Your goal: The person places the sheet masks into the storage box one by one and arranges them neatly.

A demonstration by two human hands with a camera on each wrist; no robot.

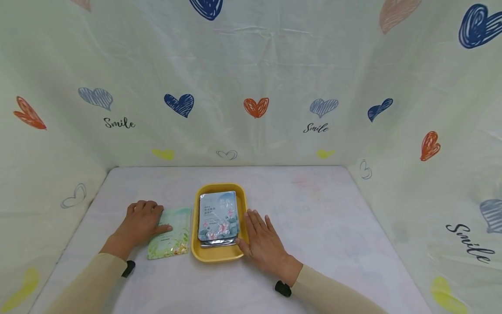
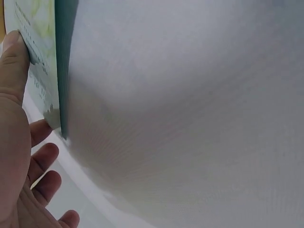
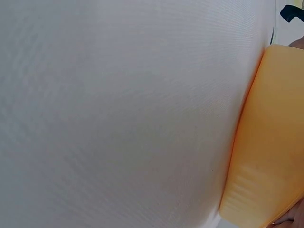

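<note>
A pale green flat packet (image 1: pixel 174 231) with a leafy, flowery print lies left of a yellow tray (image 1: pixel 218 255). My left hand (image 1: pixel 139 222) is at its left side, thumb resting on the printed face. In the left wrist view the left hand (image 2: pixel 16 118) has its index fingertip at the packet's (image 2: pixel 42 61) far corner, the other fingers loosely bent off it. Blue flat packets (image 1: pixel 218 216) are stacked inside the tray. My right hand (image 1: pixel 266 244) lies along the tray's right side with fingers extended, its thumb over the rim. The right wrist view shows the tray's outer wall (image 3: pixel 266 137).
A white cloth-covered table (image 1: pixel 321 244) carries the tray and packets. Pale curtain-like sheets (image 1: pixel 219 56) printed with hearts and "Smile" enclose the back and both sides. A black band (image 1: pixel 283 288) is on the right wrist, another (image 1: pixel 128 268) on the left.
</note>
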